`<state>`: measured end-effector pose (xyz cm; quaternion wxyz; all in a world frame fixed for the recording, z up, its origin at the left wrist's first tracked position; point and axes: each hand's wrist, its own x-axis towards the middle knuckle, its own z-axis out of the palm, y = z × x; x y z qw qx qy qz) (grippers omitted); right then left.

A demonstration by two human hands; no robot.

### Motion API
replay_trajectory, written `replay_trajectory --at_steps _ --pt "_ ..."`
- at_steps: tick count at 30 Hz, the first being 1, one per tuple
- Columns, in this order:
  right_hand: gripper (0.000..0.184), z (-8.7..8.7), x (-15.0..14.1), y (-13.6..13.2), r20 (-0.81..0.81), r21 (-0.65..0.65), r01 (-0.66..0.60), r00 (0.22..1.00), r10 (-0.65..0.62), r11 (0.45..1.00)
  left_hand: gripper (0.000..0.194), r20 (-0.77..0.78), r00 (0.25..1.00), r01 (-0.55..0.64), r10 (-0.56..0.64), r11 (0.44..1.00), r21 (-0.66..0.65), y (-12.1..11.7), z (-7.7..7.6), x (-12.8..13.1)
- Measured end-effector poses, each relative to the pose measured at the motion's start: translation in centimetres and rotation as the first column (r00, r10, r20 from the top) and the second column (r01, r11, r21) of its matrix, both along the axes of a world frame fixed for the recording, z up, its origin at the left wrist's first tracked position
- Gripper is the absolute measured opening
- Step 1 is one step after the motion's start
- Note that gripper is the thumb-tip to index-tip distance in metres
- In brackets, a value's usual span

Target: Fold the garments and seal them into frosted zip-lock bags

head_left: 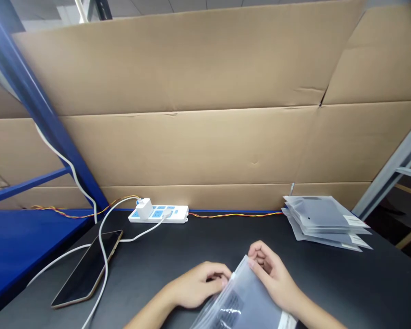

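A clear, frosted zip bag [256, 299] with a dark flat item inside lies at the bottom centre, its lower part cut off by the frame. My right hand [272, 274] pinches the top corner of the bag between thumb and fingers. On the bag's left edge, by the zip slider, my left hand [207, 284] is closed with its fingertips at the zip strip. Dark print shows through the plastic, and a white label sits near the lower right of the bag.
Similar filled bags [325, 217] are stacked at the back right of the black table [150, 269]. A phone or tablet [89, 269] lies at left under a white cable [104, 256]. Behind are a power strip [178, 214], a cardboard wall [205, 146] and a blue post [51, 109].
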<state>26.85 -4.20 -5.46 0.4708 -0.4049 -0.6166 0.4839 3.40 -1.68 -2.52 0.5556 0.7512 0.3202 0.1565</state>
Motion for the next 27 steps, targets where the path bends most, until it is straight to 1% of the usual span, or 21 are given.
replay_trajectory --at_steps 1,2,3,6,7,9,12,14,17,19,20,21,22,23,24,25,27 --pt "0.022 0.0 0.0 0.0 -0.003 -0.002 0.002 1.0 -0.002 1.0 0.041 0.052 0.999 -0.007 0.01 0.998 -0.064 0.2 0.0 -0.1" --pt "0.022 -0.1 0.0 0.0 -0.002 -0.005 -0.004 1.0 0.004 1.0 0.044 0.078 0.996 -0.025 0.033 0.995 -0.095 0.2 0.0 0.0" --pt "0.021 -0.1 0.0 0.0 0.0 -0.006 -0.014 1.0 0.014 1.0 0.044 0.078 0.995 -0.054 0.061 0.995 -0.083 0.2 0.0 0.1" --pt "0.019 -0.1 -0.3 -0.3 0.004 0.004 -0.032 0.999 0.032 0.999 0.034 -0.01 0.994 -0.105 0.106 0.991 0.079 -0.2 -0.2 0.8" --pt "0.019 -0.1 -0.4 -0.3 0.0 0.008 -0.028 1.0 0.028 1.0 0.032 -0.04 0.993 -0.102 0.107 0.988 0.114 -0.2 -0.2 0.9" --pt "0.021 0.0 -0.2 -0.1 -0.012 0.021 -0.003 1.0 0.003 1.0 0.029 -0.081 0.993 -0.073 0.084 0.988 0.134 -0.2 0.0 0.7" --pt "0.024 0.1 0.8 0.8 -0.032 0.053 0.065 0.997 -0.064 0.996 0.029 -0.134 0.991 -0.012 0.027 0.994 0.113 0.6 0.7 -0.9" --pt "0.026 0.1 2.0 1.7 -0.054 0.087 0.142 0.989 -0.138 0.986 0.029 -0.186 0.982 0.011 0.016 0.99 0.143 1.5 1.1 -2.4" --pt "0.03 -0.1 3.6 2.9 -0.064 0.105 0.238 0.971 -0.232 0.966 0.031 -0.263 0.964 0.012 0.046 0.977 0.215 2.5 1.6 -4.4" --pt "0.031 -0.6 4.1 3.3 -0.025 0.095 0.248 0.969 -0.247 0.964 0.028 -0.297 0.95 -0.008 0.093 0.962 0.273 2.7 1.8 -4.8" --pt "0.031 -0.8 4.1 3.4 0.001 0.084 0.248 0.969 -0.249 0.965 0.024 -0.299 0.943 -0.04 0.145 0.943 0.331 2.5 1.9 -4.6" --pt "0.03 -1.1 3.9 3.4 0.021 0.065 0.25 0.968 -0.251 0.966 0.019 -0.283 0.934 -0.086 0.218 0.906 0.414 2.1 1.9 -4.2" --pt "0.03 -1.4 3.6 3.3 0.032 0.032 0.248 0.968 -0.249 0.968 0.017 -0.251 0.922 -0.136 0.296 0.852 0.506 1.5 1.9 -3.6" --pt "0.029 -1.6 3.1 3.2 0.033 -0.019 0.234 0.972 -0.234 0.972 0.019 -0.208 0.912 -0.173 0.354 0.791 0.587 0.8 1.9 -2.9" --pt "0.029 -1.7 2.6 3.0 0.018 -0.077 0.208 0.978 -0.207 0.975 0.023 -0.17 0.91 -0.187 0.379 0.739 0.647 0.1 1.9 -2.0" --pt "0.029 -1.7 2.2 2.8 -0.01 -0.129 0.165 0.986 -0.168 0.978 0.025 -0.154 0.918 -0.168 0.365 0.711 0.683 -0.7 1.8 -1.0" --pt "0.031 -1.6 1.4 2.4 -0.067 -0.184 0.064 0.995 -0.077 0.981 0.034 -0.189 0.949 -0.049 0.252 0.71 0.702 -2.1 1.4 0.6"
